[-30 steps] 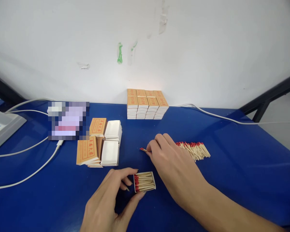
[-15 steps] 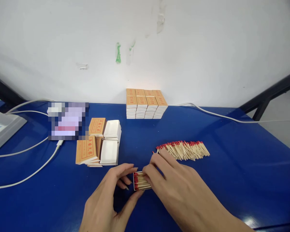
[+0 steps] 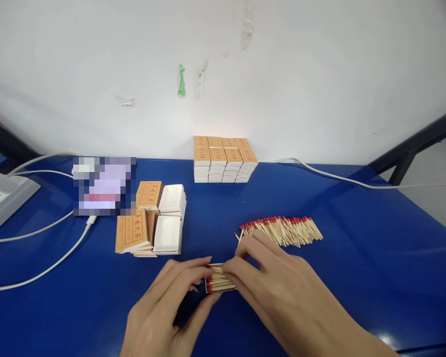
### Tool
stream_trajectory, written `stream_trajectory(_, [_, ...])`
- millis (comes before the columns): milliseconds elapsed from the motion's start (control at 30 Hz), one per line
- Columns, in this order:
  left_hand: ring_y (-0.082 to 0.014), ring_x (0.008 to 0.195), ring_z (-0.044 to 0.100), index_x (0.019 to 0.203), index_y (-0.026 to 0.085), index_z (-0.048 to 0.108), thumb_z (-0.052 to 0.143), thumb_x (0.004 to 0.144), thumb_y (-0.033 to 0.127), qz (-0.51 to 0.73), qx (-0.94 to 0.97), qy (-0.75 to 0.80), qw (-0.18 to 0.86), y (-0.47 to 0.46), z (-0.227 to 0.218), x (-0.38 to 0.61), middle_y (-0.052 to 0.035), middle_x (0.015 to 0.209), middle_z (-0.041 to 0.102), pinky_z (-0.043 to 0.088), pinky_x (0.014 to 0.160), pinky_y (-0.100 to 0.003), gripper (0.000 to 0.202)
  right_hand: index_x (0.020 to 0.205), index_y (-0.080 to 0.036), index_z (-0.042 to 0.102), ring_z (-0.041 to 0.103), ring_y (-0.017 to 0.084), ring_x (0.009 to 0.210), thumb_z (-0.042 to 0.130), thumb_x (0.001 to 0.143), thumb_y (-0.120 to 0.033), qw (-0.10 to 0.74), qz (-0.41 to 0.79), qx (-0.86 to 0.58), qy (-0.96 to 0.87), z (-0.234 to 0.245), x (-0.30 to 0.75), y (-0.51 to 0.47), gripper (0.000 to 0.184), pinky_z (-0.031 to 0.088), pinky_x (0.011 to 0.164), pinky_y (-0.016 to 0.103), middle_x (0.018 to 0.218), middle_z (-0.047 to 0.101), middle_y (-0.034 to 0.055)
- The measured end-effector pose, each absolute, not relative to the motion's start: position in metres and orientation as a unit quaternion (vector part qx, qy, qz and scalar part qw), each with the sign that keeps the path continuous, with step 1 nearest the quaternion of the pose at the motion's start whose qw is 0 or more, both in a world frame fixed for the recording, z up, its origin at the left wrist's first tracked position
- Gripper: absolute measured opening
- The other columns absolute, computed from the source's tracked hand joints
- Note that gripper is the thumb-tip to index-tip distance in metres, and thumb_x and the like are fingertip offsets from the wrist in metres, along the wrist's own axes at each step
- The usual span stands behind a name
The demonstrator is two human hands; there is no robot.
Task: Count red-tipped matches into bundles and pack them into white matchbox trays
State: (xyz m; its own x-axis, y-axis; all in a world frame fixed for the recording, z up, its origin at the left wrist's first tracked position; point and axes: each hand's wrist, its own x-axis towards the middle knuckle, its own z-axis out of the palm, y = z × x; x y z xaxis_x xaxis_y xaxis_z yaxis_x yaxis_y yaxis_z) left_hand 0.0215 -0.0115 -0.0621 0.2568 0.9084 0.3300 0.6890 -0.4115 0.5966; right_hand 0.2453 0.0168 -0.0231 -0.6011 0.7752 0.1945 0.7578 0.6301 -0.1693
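Note:
A small open matchbox tray [image 3: 216, 281] full of red-tipped matches lies on the blue table [image 3: 357, 258] near the front. My left hand [image 3: 167, 310] grips the tray's left end between thumb and fingers. My right hand [image 3: 278, 292] rests over the tray's right part, fingertips pressed on the matches inside it. Just behind my right hand lies a loose heap of matches [image 3: 282, 230], heads pointing left.
Orange matchbox sleeves [image 3: 134, 230] and white empty trays [image 3: 169, 234] are piled at the left centre. A stacked block of closed matchboxes [image 3: 225, 159] stands against the white wall. White cables [image 3: 40, 270] cross the left side, and a blurred object [image 3: 104, 186] sits behind the sleeves.
My right hand came back from picking up a stray match near the heap to the tray and now presses on the matches in it. My left hand stayed on the tray.

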Motion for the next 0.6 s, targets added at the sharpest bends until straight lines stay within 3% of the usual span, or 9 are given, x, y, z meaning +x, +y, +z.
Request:
stream_trajectory(200, [-0.0064, 0.086, 0.079, 0.133, 0.039, 0.063, 0.074, 0.103, 0.047, 0.325, 0.761, 0.536, 0.171, -0.012, -0.063, 0.022, 0.0110, 0.105, 0.081, 0.063, 0.073, -0.010, 0.033, 0.097, -0.022, 0.069, 0.063, 0.022, 0.088, 0.066, 0.097, -0.008, 0.168, 0.063, -0.425, -0.887, -0.027, 0.251, 0.020, 0.014, 0.048, 0.058, 0.034, 0.101, 0.064, 0.0056])
stream_trajectory(333, [-0.0072, 0.081, 0.078, 0.139, 0.038, 0.062, 0.075, 0.102, 0.045, 0.335, 0.748, 0.545, 0.174, -0.014, -0.064, 0.023, 0.0094, 0.098, 0.077, 0.066, 0.082, -0.014, 0.040, 0.101, -0.022, 0.071, 0.064, 0.023, 0.092, 0.065, 0.098, -0.008, 0.152, 0.078, -0.424, -0.889, -0.028, 0.252, 0.021, 0.015, 0.055, 0.066, 0.035, 0.104, 0.065, 0.0068])
stream_trajectory(467, [-0.0080, 0.091, 0.081, 0.130, 0.034, 0.068, 0.069, 0.106, 0.042, 0.357, 0.772, 0.506, 0.146, -0.009, -0.059, 0.025, 0.0065, 0.108, 0.082, 0.065, 0.087, -0.014, 0.025, 0.101, -0.024, 0.072, 0.065, 0.022, 0.092, 0.057, 0.101, -0.007, 0.157, 0.100, -0.434, -0.881, -0.023, 0.252, 0.021, 0.022, 0.058, 0.070, 0.034, 0.103, 0.067, 0.0065])
stream_trajectory(600, [-0.0100, 0.102, 0.083, 0.118, 0.032, 0.075, 0.066, 0.108, 0.037, 0.368, 0.784, 0.484, 0.124, -0.005, -0.055, 0.025, 0.0034, 0.119, 0.084, 0.065, 0.092, -0.015, 0.014, 0.103, -0.030, 0.075, 0.067, 0.020, 0.086, 0.059, 0.106, -0.020, 0.221, 0.121, -0.415, -0.874, -0.012, 0.261, 0.007, 0.020, 0.057, 0.062, 0.029, 0.095, 0.071, 0.0044])
